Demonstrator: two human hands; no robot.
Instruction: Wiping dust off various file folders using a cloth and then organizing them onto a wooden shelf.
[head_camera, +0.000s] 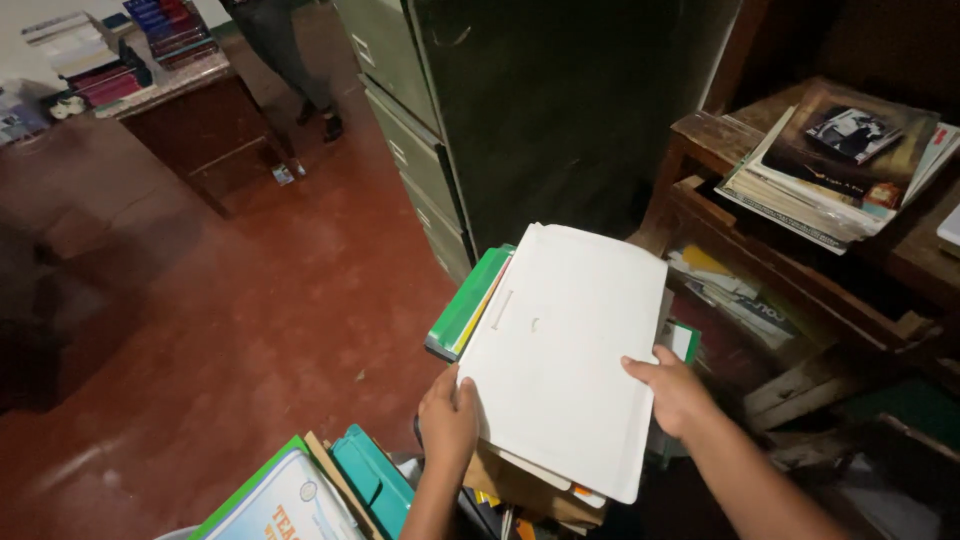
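White folder (560, 350): flat, pale card folder lying uppermost on a stack of files and books, directly ahead of the person, between both hands.
Long axis: runs away from the person, near edge low in view, far edge toward the green cabinet (540, 110); tilted slightly to the right at the top.
Left hand (447, 418): closed over the folder's near left edge, thumb on top, fingers hidden beneath; holding the folder.
Right hand (673, 388): gripping the right long edge, thumb on the face, fingers curled under; holding the folder.
Nearer hand: both in contact; the left sits closer to the near corner, the right further up the side.
Stack beneath: green file (466, 302) protrudes to the left under the folder; brown and yellow edges show below the near end.
Foreground: teal folder (372, 475) and a green-bordered book (275, 500) low left, just beside the left forearm.
Right side: wooden shelf (770, 250) with magazines (840, 160) on top, well apart from the folder.
Floor (250, 300): red, worn.
Background: counter (200, 120) bearing stacked books; another person's legs (290, 60) beyond.
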